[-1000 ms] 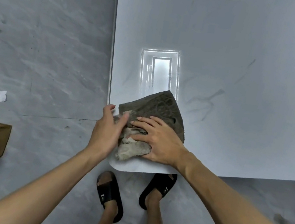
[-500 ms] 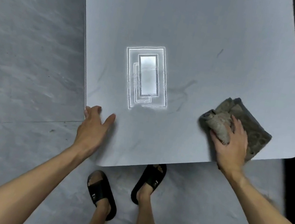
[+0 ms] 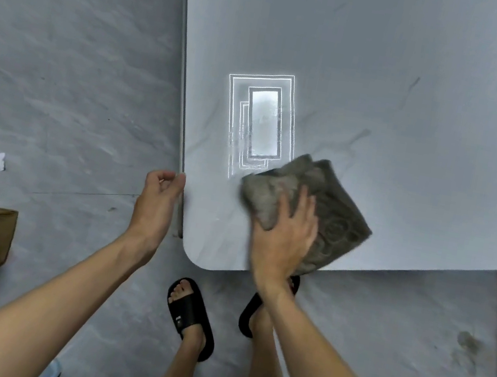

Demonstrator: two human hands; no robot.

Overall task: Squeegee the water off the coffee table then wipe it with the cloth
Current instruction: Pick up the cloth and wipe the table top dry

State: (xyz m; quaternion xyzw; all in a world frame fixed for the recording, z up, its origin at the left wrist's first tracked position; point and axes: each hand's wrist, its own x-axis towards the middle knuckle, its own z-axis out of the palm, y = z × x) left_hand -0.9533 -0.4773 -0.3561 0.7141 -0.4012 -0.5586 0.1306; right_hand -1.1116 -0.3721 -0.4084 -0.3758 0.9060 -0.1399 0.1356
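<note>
Reaches forward and down with both hands, forearms bare and almost straight. Holds the left hand (image 3: 156, 202) just beside the left edge of the counter (image 3: 392, 80), near its rounded corner, fingers loosely curled around nothing; cannot tell if touching the edge. Presses the right hand (image 3: 284, 241) flat on the grey cloth (image 3: 336, 210), fingers stretched out, a bit blurred. Shows the cloth crumpled on the counter near the front edge, just below the bright light reflection (image 3: 260, 124). Compared with half a second ago, has brought the cloth from the right front corner toward the left one, and has taken the left hand off the counter top.
</note>
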